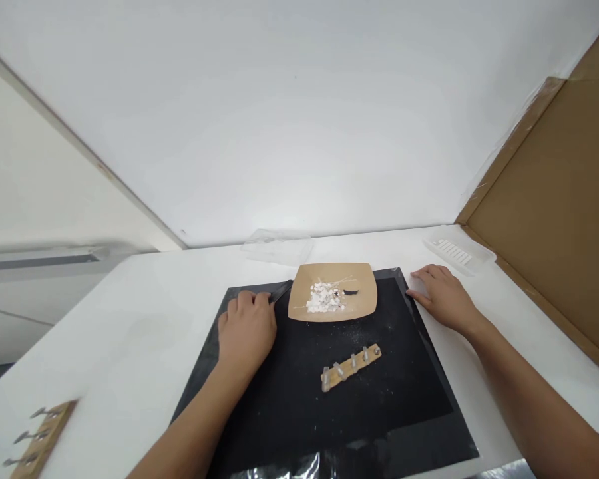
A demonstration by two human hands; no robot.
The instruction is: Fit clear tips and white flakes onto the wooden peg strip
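Left hand (248,324): lying palm down on the far left part of the black mat (289,379), its fingers curling under; a dark slim tool (281,291) is showing just beyond the fingertips. Cannot tell whether the hand is gripping it.

Right hand (440,293): resting open at the mat's far right corner, thumb standing apart from the fingers, holding nothing visible.

Tan plate (367,305): sitting between the hands, overlapping the mat's far edge, toward the counter's (124,332) back edge. It is carrying a heap of white bits (323,299) and one dark piece (350,293) to their right.

Wooden strip (346,368): lying aslant on the mat, nearer the counter's front edge than the plate, bearing a row of small clear pieces.

Surroundings: a clear plastic bag (277,246) is lying along the counter's back edge; a clear tray (485,257) is holding white pieces (453,252) near the far right corner; a hook board (50,439) is lying by the left edge, near the front.
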